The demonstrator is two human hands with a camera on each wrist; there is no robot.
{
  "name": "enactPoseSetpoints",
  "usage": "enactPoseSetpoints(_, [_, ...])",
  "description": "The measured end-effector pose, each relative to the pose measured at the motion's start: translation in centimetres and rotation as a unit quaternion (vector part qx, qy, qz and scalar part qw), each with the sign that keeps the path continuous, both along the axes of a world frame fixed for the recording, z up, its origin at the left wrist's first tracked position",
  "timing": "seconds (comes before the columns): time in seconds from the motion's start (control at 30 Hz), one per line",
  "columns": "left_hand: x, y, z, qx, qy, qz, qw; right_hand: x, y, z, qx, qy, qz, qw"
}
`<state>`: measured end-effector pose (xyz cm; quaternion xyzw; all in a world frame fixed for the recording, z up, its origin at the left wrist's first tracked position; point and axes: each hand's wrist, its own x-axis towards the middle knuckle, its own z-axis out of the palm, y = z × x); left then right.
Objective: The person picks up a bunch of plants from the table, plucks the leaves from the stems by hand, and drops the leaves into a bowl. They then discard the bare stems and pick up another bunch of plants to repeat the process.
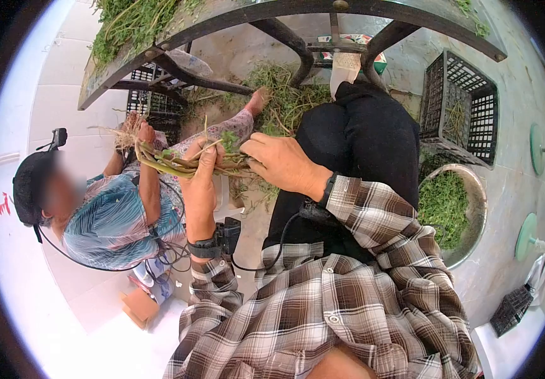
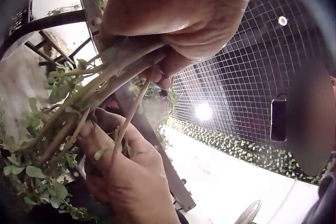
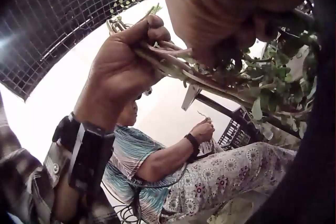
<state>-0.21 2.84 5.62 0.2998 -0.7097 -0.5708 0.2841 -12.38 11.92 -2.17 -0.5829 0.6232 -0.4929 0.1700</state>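
Observation:
In the head view a bundle of thick green-brown stems lies across the left hand, whose fingers and thumb grip it. The right hand is at the leafy end, its fingertips bent in against the stems. The left wrist view shows the stems running out from under the left hand, with the right hand pinching among them lower down. In the right wrist view the left hand holds the stem ends, while the right hand covers part of the leaves.
Another person in a patterned blue top sits at the left, holding rooty stems. A table edge crosses the top, with greens on it. Cut greens litter the floor. A black crate and a metal basin of leaves stand right.

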Motion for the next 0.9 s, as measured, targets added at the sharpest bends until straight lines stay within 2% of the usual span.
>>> enactPoseSetpoints(0.27, [0.1,0.4,0.3,-0.044,-0.049,0.013,0.998,0.0,-0.2,-0.2,-0.006,0.007,0.015,1.000])
enactPoseSetpoints(0.37, [0.0,0.6,-0.2,-0.067,-0.053,0.019,0.996,0.0,-1.2,-1.3,-0.044,-0.044,-0.034,0.997])
enactPoseSetpoints(0.4, [0.0,0.6,-0.3,-0.081,-0.046,0.026,0.995,-0.3,-1.5,-1.4,0.002,-0.162,-0.022,0.987])
enactPoseSetpoints(0.47, [0.0,0.6,-0.2,-0.085,-0.054,0.037,0.994,-0.6,-1.9,-1.6,0.055,-0.366,-0.017,0.929])
enactPoseSetpoints(0.5, [0.0,0.6,-0.2,-0.090,-0.062,0.049,0.993,-1.4,-2.0,-1.5,0.055,-0.366,-0.017,0.929])
enactPoseSetpoints(0.53, [0.4,0.2,-0.1,-0.090,-0.062,0.049,0.993,-2.8,-2.0,-1.6,0.059,-0.476,-0.061,0.875])
enactPoseSetpoints(0.57, [1.0,-0.4,0.0,-0.057,-0.012,0.070,0.996,-3.8,-1.7,-1.5,0.062,-0.579,-0.105,0.806])
enactPoseSetpoints(0.6, [1.5,-1.0,0.1,-0.023,0.039,0.090,0.995,-4.5,-1.1,-0.3,0.047,-0.629,-0.097,0.770])
enactPoseSetpoints(0.63, [1.7,-1.4,0.2,-0.023,0.039,0.091,0.995,-5.2,-0.7,0.8,0.033,-0.675,-0.087,0.732])
enactPoseSetpoints(0.67, [1.9,-1.7,0.4,-0.004,0.064,0.093,0.994,-5.5,-0.7,1.0,0.029,-0.693,-0.039,0.719])
enactPoseSetpoints(0.77, [2.2,-2.2,0.6,0.023,0.103,0.113,0.988,-4.7,-0.8,1.3,0.038,-0.695,-0.006,0.718])
enactPoseSetpoints(0.83, [2.3,-2.2,0.5,0.044,0.133,0.149,0.979,-4.3,-0.8,1.3,0.054,-0.698,-0.008,0.714])
enactPoseSetpoints(0.9, [2.2,-2.2,0.6,0.042,0.129,0.149,0.979,-4.2,-0.6,1.4,0.077,-0.677,-0.003,0.732])
